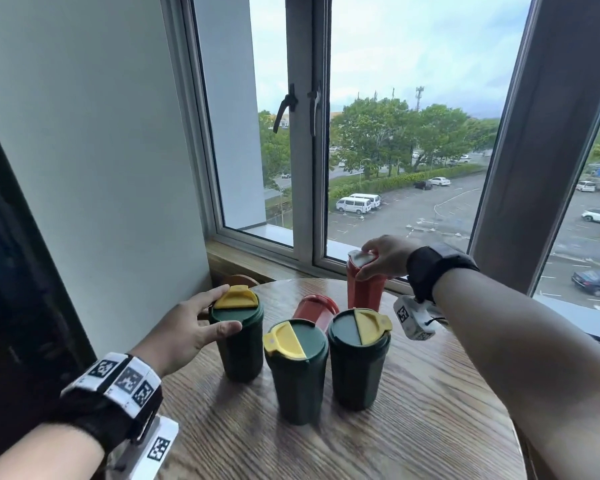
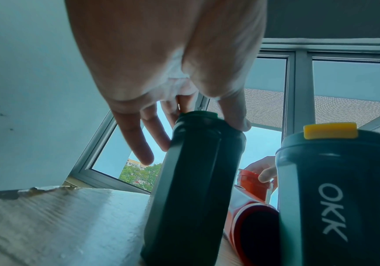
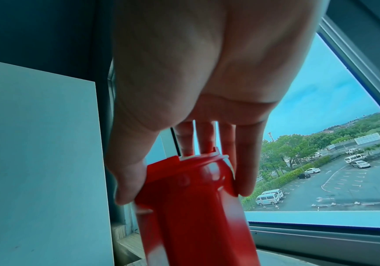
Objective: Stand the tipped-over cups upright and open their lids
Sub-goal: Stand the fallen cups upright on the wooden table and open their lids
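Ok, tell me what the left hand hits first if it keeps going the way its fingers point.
Nothing new: the left hand already grips the left green cup at its yellow-flapped lid.

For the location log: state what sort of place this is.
Probably an upper-floor office or café corner: a round wooden table stands against a casement window that looks down on a car park with vans and trees.

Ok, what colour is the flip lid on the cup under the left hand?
Yellow flip lid on a dark green cup; the head view shows it best.
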Motion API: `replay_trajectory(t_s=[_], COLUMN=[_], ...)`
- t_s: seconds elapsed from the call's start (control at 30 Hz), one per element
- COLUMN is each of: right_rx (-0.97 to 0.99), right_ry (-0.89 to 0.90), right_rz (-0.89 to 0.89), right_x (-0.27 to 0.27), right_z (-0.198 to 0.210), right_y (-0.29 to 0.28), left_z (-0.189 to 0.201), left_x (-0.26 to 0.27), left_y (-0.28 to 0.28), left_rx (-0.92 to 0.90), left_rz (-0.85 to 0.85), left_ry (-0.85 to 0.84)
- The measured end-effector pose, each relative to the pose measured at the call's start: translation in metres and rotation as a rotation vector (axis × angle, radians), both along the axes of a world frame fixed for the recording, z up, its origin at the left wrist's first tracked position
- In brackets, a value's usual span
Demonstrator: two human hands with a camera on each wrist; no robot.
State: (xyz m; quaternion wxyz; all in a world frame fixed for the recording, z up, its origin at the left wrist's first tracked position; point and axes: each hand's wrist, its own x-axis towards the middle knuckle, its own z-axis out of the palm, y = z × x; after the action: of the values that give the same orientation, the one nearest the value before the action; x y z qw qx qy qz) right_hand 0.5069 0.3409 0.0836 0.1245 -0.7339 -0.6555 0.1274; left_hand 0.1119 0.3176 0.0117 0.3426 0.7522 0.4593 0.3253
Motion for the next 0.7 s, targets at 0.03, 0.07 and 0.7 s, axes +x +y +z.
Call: replay_trajectory(t_s=[0.03, 0.07, 0.7], right_rx=[-0.008, -0.016, -0.031], right_ry=[-0.002, -0.007, -0.199], right_rz=[0.002, 0.007, 0.09], right_x=[-0.001, -0.002, -0.008], right_z=[0.001, 0.003, 0.034], right_y=[-0.003, -0.006, -0.06], left_z=[0.001, 0.001, 0.003], left_x=[-0.001, -0.001, -0.004], left_y=[-0.001, -0.002, -0.011], left_rx=[0.0, 0.001, -0.002], left_rz=[0.001, 0.004, 0.025], left_ry=[0.0, 0.002, 0.015])
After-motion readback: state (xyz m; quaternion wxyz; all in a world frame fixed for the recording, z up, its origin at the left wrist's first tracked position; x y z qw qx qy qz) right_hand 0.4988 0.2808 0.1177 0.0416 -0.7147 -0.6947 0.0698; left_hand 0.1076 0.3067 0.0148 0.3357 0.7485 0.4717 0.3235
